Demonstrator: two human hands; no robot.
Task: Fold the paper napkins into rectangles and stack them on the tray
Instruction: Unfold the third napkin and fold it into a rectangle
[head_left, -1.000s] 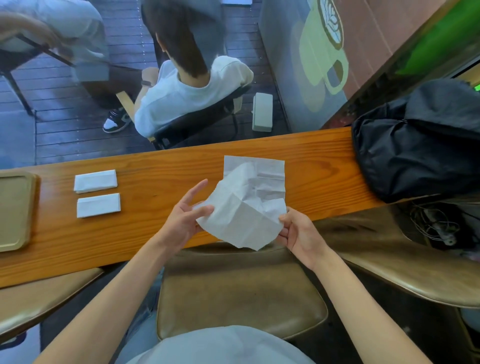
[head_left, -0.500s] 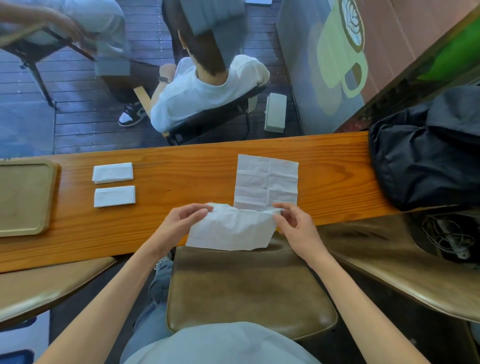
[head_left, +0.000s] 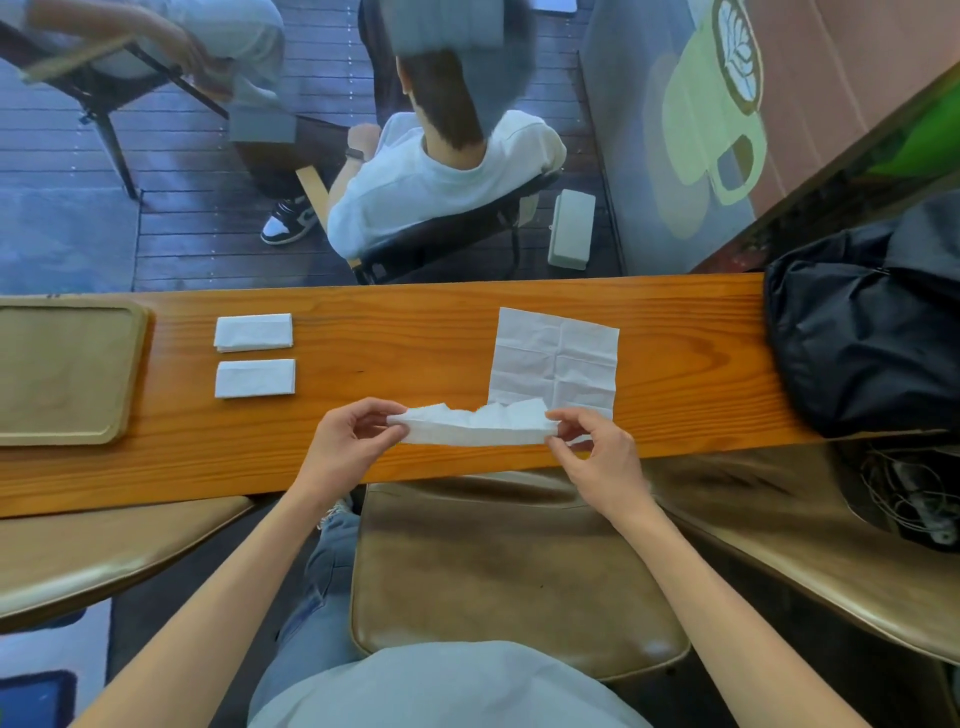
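I hold a white paper napkin (head_left: 475, 427) doubled into a long narrow strip just above the wooden counter (head_left: 415, 322). My left hand (head_left: 347, 441) pinches its left end and my right hand (head_left: 597, 452) pinches its right end. Behind the strip an unfolded creased napkin (head_left: 556, 358) lies flat on the counter. Two folded napkin rectangles (head_left: 253, 331) (head_left: 255, 378) lie side by side further left. A tan tray (head_left: 130, 374) with nothing on it sits at the counter's left end.
A black bag (head_left: 862, 332) rests on the counter's right end. Brown padded stools (head_left: 509, 566) stand below the counter's near edge. Beyond the glass, a person in a white shirt (head_left: 436, 176) sits on a chair.
The napkin went from an open crumpled sheet held up in the air to a narrow folded strip low over the counter. Both hands moved forward and apart to its ends.
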